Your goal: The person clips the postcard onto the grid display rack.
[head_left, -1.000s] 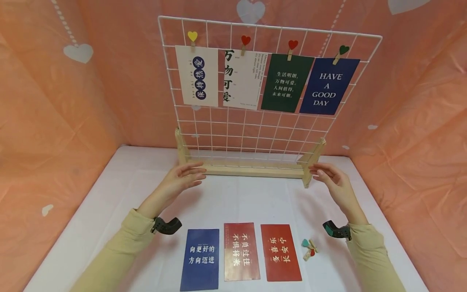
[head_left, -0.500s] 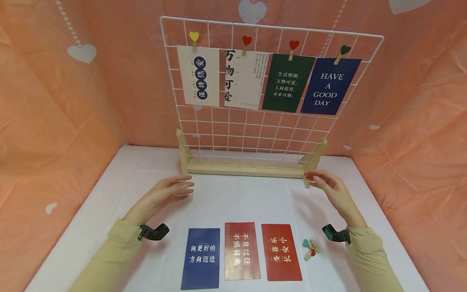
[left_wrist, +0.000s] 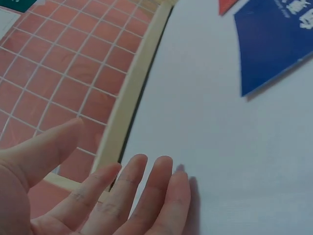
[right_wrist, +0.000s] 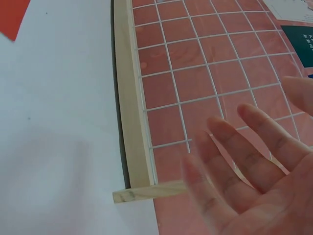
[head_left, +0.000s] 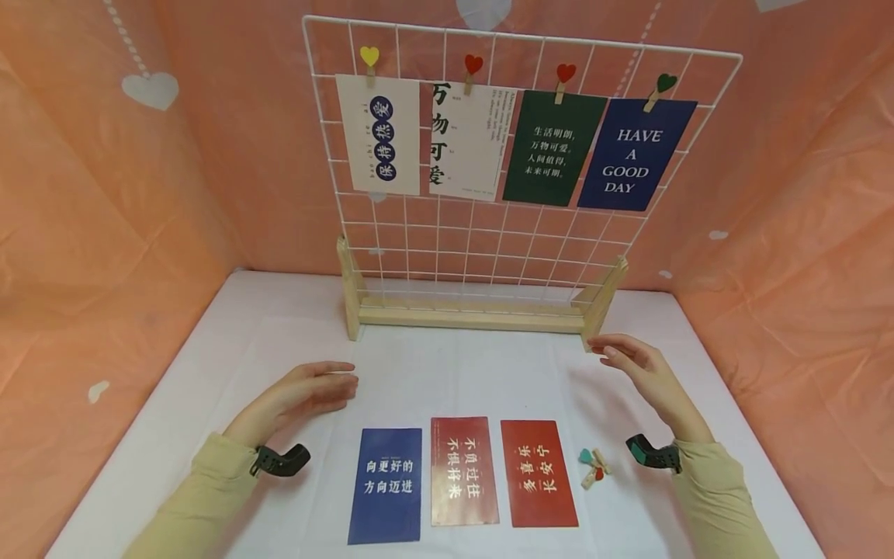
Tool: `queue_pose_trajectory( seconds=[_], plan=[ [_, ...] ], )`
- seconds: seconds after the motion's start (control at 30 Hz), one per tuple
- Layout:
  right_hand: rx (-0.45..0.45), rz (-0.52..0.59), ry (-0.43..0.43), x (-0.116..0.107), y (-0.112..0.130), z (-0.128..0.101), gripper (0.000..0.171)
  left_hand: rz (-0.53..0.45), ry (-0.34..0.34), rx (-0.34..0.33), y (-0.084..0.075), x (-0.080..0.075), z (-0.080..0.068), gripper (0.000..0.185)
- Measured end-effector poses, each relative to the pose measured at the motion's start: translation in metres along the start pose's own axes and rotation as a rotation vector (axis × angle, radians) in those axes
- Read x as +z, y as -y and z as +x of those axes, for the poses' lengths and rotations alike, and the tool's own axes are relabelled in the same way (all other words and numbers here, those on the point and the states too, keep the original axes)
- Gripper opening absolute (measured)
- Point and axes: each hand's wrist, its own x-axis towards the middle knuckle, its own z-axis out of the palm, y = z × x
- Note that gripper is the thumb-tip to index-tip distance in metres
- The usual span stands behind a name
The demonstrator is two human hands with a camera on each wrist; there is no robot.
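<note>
My left hand [head_left: 300, 394] hovers over the white table, left of centre, with relaxed fingers and nothing in them. The blue card [head_left: 386, 486] lies nearest to it. On the other side, my right hand [head_left: 639, 369] is held near the right foot of the wooden stand [head_left: 471, 319], its fingers loosely bent and holding nothing; the right wrist view shows the fingers [right_wrist: 252, 169] spread apart. A white wire grid [head_left: 461, 241] rises from the stand. Clipped along its top are a cream card [head_left: 398, 172], a white card [head_left: 471, 147], a green card [head_left: 555, 147] and a navy card [head_left: 637, 155].
Two red cards, the middle one [head_left: 464, 471] and the right one [head_left: 539, 473], lie beside the blue card. Several small heart clothespins [head_left: 594, 468] sit in a pile to their right. An orange cloth [head_left: 98, 233] with white hearts walls the table.
My left hand has drawn back from the stand, leftward and toward me. The right hand has come slightly back from the stand's right foot. The head view has tilted a little.
</note>
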Motion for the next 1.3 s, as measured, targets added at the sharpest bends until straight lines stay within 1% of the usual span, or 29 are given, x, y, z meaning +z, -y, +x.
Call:
queue_pose_trajectory(
  seconds=[0.17, 0.4, 0.53, 0.63, 0.77, 0.93, 1.1, 1.3],
  plan=[
    [0.011, 0.018, 0.008, 0.0, -0.002, -0.007, 0.03, -0.008, -0.005, -0.056, 0.006, 0.0, 0.003, 0.053],
    [0.054, -0.007, -0.004, -0.002, -0.006, -0.016, 0.031, -0.012, 0.007, -0.05, 0.009, 0.004, 0.005, 0.053],
    [0.088, -0.017, -0.005, -0.003, -0.01, -0.023, 0.031, 0.005, 0.013, -0.074, 0.01, 0.005, 0.005, 0.055],
    [0.106, -0.008, 0.001, -0.003, -0.013, -0.028, 0.031, 0.009, -0.002, -0.103, 0.011, 0.005, 0.003, 0.055],
    [0.108, 0.004, 0.007, -0.003, -0.016, -0.032, 0.031, 0.013, -0.012, -0.118, 0.015, 0.004, 0.0, 0.054],
    [0.091, 0.007, 0.014, -0.002, -0.016, -0.034, 0.031, -0.001, 0.002, -0.108, 0.019, 0.005, -0.003, 0.054],
    [0.091, 0.016, 0.024, 0.0, -0.016, -0.035, 0.031, 0.06, 0.013, -0.102, 0.019, 0.009, -0.007, 0.051],
    [0.113, 0.027, 0.03, 0.002, -0.018, -0.037, 0.031, 0.143, 0.032, -0.098, 0.018, 0.013, -0.009, 0.049]
  ],
)
